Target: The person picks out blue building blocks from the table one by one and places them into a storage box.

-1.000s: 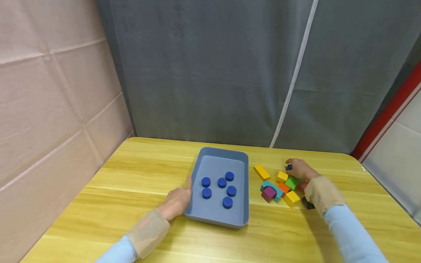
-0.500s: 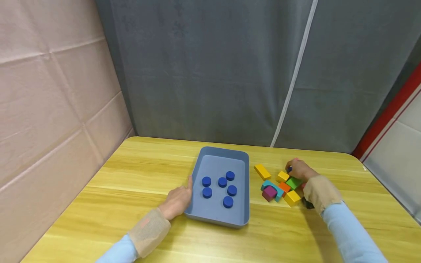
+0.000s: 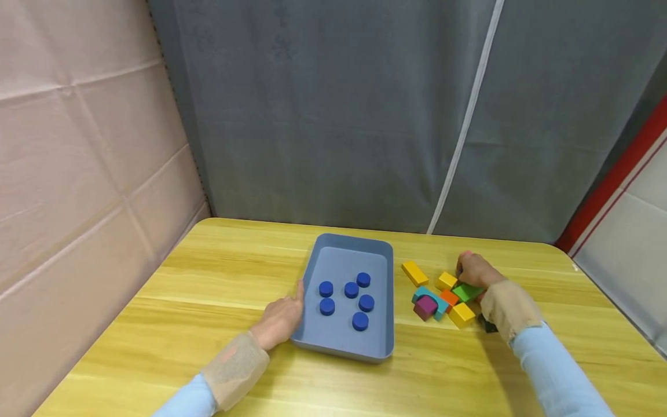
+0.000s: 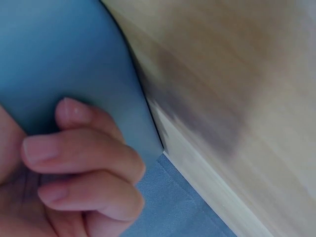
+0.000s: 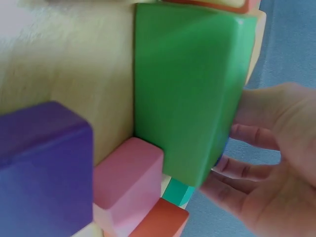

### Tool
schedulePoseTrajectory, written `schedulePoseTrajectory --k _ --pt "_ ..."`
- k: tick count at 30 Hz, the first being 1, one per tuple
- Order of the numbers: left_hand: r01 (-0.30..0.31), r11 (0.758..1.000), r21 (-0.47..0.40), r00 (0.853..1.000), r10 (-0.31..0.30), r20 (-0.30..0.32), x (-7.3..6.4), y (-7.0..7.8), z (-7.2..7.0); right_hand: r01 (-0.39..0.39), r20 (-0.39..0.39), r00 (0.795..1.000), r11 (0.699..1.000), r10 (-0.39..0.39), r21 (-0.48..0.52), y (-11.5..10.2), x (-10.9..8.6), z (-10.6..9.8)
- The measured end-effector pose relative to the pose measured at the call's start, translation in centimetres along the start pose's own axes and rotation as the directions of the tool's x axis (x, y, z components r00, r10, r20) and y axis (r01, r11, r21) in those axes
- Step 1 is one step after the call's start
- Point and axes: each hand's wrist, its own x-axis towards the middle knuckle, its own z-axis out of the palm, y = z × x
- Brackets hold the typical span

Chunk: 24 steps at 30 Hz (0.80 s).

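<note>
My left hand (image 3: 281,318) holds the left side of the grey-blue tray (image 3: 346,350), its thumb along the rim. In the left wrist view its fingers (image 4: 84,148) curl against the tray's outer wall. Several round blue discs (image 3: 360,321) lie flat inside the tray. My right hand (image 3: 478,270) is at the far side of the block pile, beside a green block (image 3: 469,292). It pinches a blue disc (image 5: 223,151), of which only a sliver shows past the green block in the right wrist view.
Around the right hand lie yellow blocks (image 3: 462,315), an orange block (image 3: 449,297), a light-blue arch (image 3: 440,307) and a purple block (image 3: 425,307). A longer yellow block (image 3: 414,273) lies nearer the tray. Grey cloth (image 3: 333,116) hangs behind the wooden table (image 3: 208,278).
My right hand has moved slightly right and lower, and the blue disc in its fingers is now mostly hidden. The green block has shifted a little. Left hand and tray keep their place.
</note>
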Motion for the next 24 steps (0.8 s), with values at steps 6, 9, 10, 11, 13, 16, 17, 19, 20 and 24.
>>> schedulePoseTrajectory --k 6,9,10,11,13,16,17,19,20,24 --pt "0.003 1.000 0.000 1.000 -0.003 0.006 0.0 -0.1 0.0 -0.021 -0.052 0.998 1.000 0.022 0.003 -0.2 -0.2 -0.1" --pt "0.002 1.000 -0.006 1.000 -0.002 0.007 -0.1 -0.1 0.1 -0.023 -0.072 0.997 1.000 0.022 -0.003 -0.3 -0.2 -0.1" --pt "0.001 1.000 -0.008 1.000 0.000 0.006 -0.1 -0.1 0.0 -0.023 -0.080 0.997 1.000 0.022 -0.003 -0.3 -0.3 -0.1" --pt "-0.001 1.000 -0.008 1.000 0.001 0.004 -0.1 -0.1 0.0 -0.023 -0.088 0.996 1.000 0.023 -0.004 -0.3 -0.3 -0.1" --pt "-0.006 1.000 -0.010 1.000 0.006 -0.001 -0.1 -0.1 0.0 -0.020 -0.109 0.994 1.000 0.020 0.002 -0.4 -0.3 -0.2" --pt "-0.008 1.000 -0.008 1.000 0.008 -0.005 -0.1 -0.1 0.0 -0.039 -0.134 0.990 0.999 0.043 0.032 -0.6 -0.3 -0.4" --pt "-0.006 1.000 -0.009 1.000 0.006 -0.005 -0.1 -0.1 0.0 -0.047 -0.142 0.988 0.998 0.052 0.040 -0.6 -0.3 -0.5" --pt "-0.006 1.000 -0.009 1.000 0.006 -0.005 -0.1 -0.1 0.0 -0.059 -0.160 0.985 0.997 0.067 0.051 -0.9 -0.3 -0.7" --pt "-0.007 1.000 -0.008 1.000 0.007 -0.006 -0.1 -0.1 0.0 -0.062 -0.169 0.983 0.997 0.070 0.054 -1.0 -0.3 -0.7" --pt "-0.016 1.000 -0.008 1.000 0.016 -0.015 -0.1 -0.2 0.1 -0.056 -0.209 0.976 0.998 0.064 0.042 -1.8 -0.1 -1.0"
